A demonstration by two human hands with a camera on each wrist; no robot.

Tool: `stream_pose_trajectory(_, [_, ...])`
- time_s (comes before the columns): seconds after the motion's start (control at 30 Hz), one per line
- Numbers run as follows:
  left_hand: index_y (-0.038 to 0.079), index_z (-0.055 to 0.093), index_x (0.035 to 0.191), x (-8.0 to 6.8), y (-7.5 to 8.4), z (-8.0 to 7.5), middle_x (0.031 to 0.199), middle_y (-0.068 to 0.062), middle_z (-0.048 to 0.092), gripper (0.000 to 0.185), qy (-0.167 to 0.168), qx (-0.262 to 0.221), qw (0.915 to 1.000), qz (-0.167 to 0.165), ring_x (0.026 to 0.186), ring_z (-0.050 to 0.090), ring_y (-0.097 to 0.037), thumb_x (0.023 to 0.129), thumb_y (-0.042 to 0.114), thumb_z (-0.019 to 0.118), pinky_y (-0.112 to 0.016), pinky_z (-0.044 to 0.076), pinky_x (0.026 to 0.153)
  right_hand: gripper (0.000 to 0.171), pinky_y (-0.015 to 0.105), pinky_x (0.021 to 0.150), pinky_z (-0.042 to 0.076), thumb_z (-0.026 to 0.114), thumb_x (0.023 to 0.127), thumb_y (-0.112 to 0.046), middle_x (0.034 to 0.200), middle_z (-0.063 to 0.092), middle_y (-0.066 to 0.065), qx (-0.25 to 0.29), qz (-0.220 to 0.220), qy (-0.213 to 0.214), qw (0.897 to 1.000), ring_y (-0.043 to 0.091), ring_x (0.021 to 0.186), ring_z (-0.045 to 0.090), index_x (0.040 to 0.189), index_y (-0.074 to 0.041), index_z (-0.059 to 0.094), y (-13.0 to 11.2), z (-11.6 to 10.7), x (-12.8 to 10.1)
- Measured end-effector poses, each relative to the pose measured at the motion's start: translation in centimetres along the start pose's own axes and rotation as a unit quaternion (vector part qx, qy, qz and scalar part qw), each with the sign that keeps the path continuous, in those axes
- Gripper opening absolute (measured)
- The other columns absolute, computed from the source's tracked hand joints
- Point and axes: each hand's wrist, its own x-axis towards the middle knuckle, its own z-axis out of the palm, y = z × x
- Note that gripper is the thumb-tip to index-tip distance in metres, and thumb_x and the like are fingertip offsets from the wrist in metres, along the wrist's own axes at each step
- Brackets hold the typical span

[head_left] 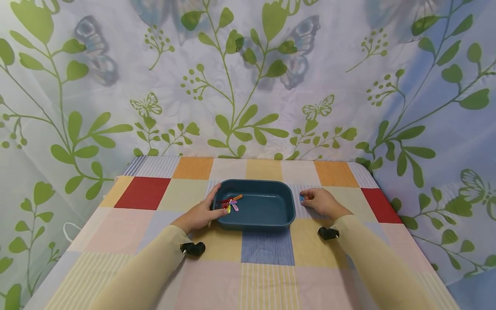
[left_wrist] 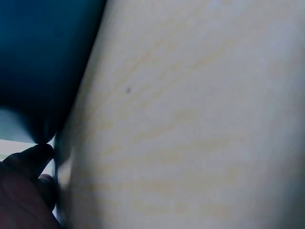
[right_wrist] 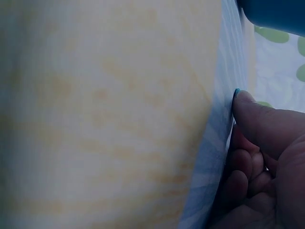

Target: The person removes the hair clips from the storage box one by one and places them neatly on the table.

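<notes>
Right grip: a small blue piece (head_left: 301, 198) is being pinched between the thumb and curled fingers of the right hand (head_left: 321, 202), low against the desk (head_left: 267, 258), just beside the right wall of the tray; in the right wrist view only a blue edge (right_wrist: 236, 90) is being shown at the thumb tip (right_wrist: 257, 114).
Left grip: the left rim of the teal tray (head_left: 255, 203) is being touched by the left hand (head_left: 199, 215), with the fingers fairly straight along the wall and the thumb at the near corner; nothing is being pinched, as far as can be told.
Tray contents: a small cluster of coloured sticks (head_left: 231, 203), red, orange, yellow and purple, is lying at the left end of the tray floor.
Progress: several sticks are judged to be already collected in the tray; the blue piece is being kept outside it, so at least that one is left.
Surroundings: the desk is being covered by a checked cloth, with a leaf-and-butterfly curtain (head_left: 248, 77) behind.
</notes>
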Motion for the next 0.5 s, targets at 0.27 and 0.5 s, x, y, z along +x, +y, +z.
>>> stream_pose_trajectory(0.27, [0.046,0.001,0.168,0.02,-0.12,-0.01,0.177,-0.012,0.012,0.099,0.000,-0.004,0.9999,0.010,0.160,0.022,-0.045,0.099,0.046,0.071,-0.070,0.022,0.124,0.042,0.035,0.088,0.046,0.072,0.100,-0.017,0.099,0.066,0.003,0.008,0.009,-0.003,1.000,0.019,0.096,0.057,0.138,0.000,0.066,0.25,0.03,0.19])
stream_pose_trajectory(0.5, [0.047,0.001,0.168,0.09,-0.17,0.02,0.178,-0.011,0.011,0.099,0.001,-0.013,0.9998,0.014,0.160,0.021,-0.043,0.099,0.044,0.072,-0.070,0.022,0.124,0.043,0.035,0.087,0.046,0.072,0.100,-0.017,0.101,0.067,0.006,0.020,-0.001,0.000,1.000,0.021,0.097,0.056,0.138,0.003,0.065,0.35,0.02,0.01])
